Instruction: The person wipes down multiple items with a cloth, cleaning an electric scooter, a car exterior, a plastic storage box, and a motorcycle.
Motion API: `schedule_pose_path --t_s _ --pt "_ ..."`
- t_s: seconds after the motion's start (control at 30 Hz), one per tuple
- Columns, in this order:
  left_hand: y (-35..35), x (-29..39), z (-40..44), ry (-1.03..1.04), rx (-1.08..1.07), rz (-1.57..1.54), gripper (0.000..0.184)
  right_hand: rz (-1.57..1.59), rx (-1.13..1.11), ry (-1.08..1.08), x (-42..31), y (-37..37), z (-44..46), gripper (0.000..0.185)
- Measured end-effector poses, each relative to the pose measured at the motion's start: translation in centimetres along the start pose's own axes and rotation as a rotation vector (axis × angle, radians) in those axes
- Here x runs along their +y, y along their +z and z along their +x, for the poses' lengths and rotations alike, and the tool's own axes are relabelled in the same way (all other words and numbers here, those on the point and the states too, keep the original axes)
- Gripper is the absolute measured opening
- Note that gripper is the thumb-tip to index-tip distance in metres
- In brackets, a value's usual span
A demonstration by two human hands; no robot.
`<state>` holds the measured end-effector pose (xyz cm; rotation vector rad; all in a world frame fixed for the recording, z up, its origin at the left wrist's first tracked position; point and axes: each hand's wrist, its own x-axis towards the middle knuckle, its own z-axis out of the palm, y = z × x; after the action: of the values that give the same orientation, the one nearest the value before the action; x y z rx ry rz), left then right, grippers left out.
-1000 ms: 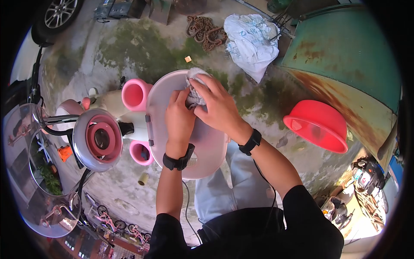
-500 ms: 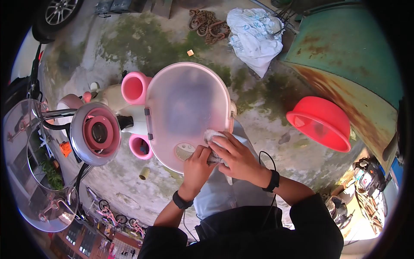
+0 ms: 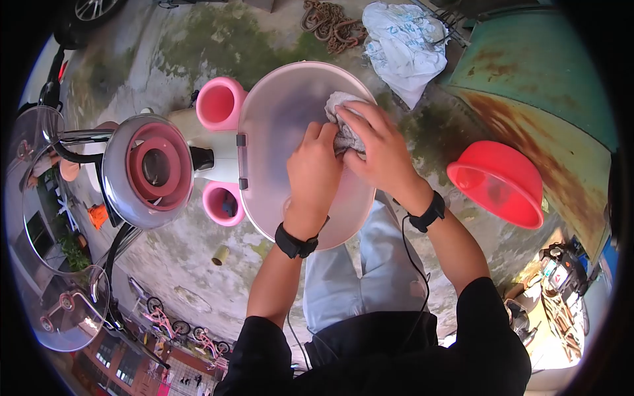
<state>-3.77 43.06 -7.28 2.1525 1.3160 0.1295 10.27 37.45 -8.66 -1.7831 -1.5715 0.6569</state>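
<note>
A crumpled grey-white cloth is pressed on the upper right part of a rounded, translucent pink lid. My right hand grips the cloth from the right, its fingers bent over it. Against the cloth's left side, my left hand has its fingers closed on the edge. Both hands are over the lid and nearly touch. Pink cylinders stand left of the lid, beside a round pink-and-silver part with a dark centre.
A red basin lies tilted at the right, near a rusty green metal sheet. A white sack and a rusty chain lie at the top. Clear curved plastic stands at the far left.
Both hands and the cloth have moved from the lid's lower edge up to its upper right part. The lid and its surroundings have shifted in view.
</note>
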Motion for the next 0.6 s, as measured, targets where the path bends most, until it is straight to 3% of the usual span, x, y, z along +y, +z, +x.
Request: schedule_pose_path --t_s 0.33,0.43,0.6 --pt "-5.5 -9.3 -11.8 -0.194 -0.020 0.054 0.040 0.154 -0.217 -0.063 -10.1 8.4 -4.1 0.065" --pt "-6.8 -10.8 -11.1 -0.194 0.089 0.084 0.042 0.158 -0.197 -0.142 -10.5 10.7 -1.8 0.065" --pt "-7.6 -10.6 -5.2 -0.113 0.217 -0.060 0.048 0.138 -0.009 -0.085 -10.0 12.6 3.1 0.060"
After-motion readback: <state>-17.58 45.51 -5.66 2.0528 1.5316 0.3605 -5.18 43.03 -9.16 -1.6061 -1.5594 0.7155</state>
